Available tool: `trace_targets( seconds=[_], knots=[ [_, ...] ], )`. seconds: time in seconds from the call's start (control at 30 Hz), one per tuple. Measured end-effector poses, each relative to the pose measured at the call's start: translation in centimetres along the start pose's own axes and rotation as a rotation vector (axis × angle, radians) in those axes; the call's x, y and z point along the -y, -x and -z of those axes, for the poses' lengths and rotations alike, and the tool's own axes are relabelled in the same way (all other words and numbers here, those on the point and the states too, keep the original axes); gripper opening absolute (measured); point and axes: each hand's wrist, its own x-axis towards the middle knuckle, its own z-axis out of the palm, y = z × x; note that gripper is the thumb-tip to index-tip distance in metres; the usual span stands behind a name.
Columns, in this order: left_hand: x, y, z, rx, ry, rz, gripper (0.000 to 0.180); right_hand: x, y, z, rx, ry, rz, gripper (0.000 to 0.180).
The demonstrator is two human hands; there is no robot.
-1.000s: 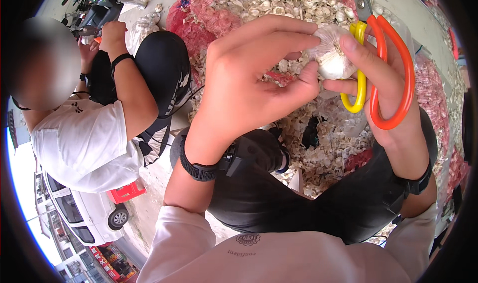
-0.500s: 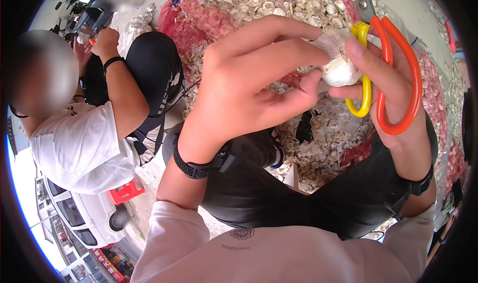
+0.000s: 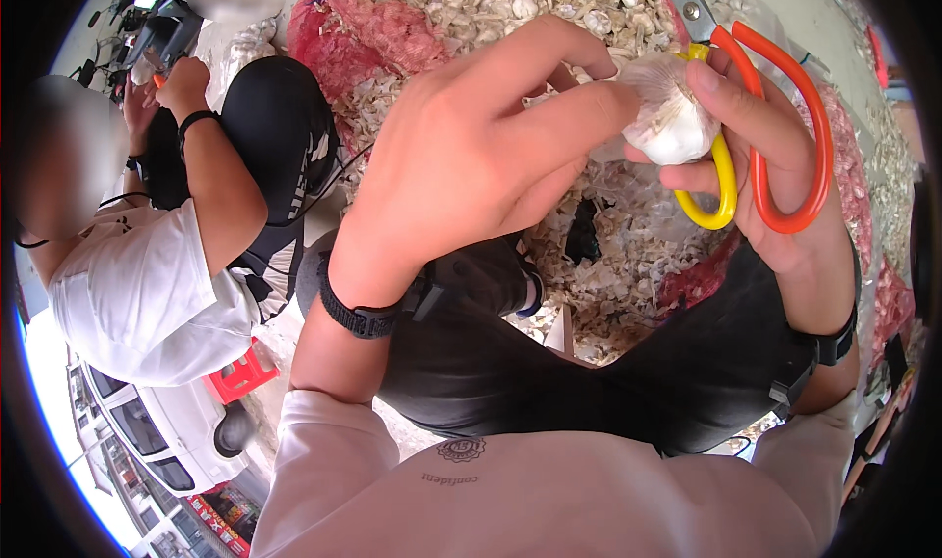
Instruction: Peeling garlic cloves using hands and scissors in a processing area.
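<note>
A white garlic bulb (image 3: 677, 131) with papery skin sits in my right hand (image 3: 785, 170), pinched between thumb and fingers. The same hand also carries scissors (image 3: 812, 116) with one orange and one yellow handle loop. Their orange loop hangs over my fingers, and the metal part points up and away. My left hand (image 3: 481, 136) reaches in from the left, its fingers bent and their tips against the bulb's left side. Its thumb is mostly hidden behind the hand.
Heaped garlic bulbs (image 3: 520, 3) lie at the far side, edged by red mesh bags (image 3: 383, 33). Garlic skins (image 3: 628, 264) cover the ground between my knees. At the left, a co-worker in a white shirt (image 3: 147, 283) sits close by. Behind them are a red stool (image 3: 240, 373) and a white van (image 3: 182, 430).
My left hand has turned, and its thumb has dropped out of sight behind the fingers. The bulb has tilted slightly in my right hand; the scissors have shifted a little upward.
</note>
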Motion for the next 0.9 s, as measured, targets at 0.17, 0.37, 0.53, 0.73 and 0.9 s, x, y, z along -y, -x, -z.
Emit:
trace_targets(
  seconds=[0.17, 0.37, 0.53, 0.73, 0.9],
  knots=[
    [0.4, 0.4, 0.4, -0.040, 0.014, 0.041, 0.023, -0.1, -0.2, 0.2, -0.039, 0.051, 0.093, 0.045],
    [-0.2, 0.3, 0.8, -0.093, 0.144, 0.115, 0.030, 0.5, -0.2, -1.6, -0.058, 0.044, 0.106, 0.046],
    [-0.1, 0.8, 0.8, -0.171, 0.159, 0.135, 0.029, 0.4, -0.4, -2.8, -0.092, 0.087, 0.152, 0.044],
    [0.1, 0.8, 0.8, -0.283, 0.179, 0.109, 0.030, 1.2, -0.6, -3.3, -0.046, 0.090, 0.099, 0.040],
    [0.4, 0.9, -0.4, -0.403, 0.222, 0.130, 0.025, 0.8, -0.6, -3.6, -0.041, 0.027, 0.077, 0.036]
  ],
)
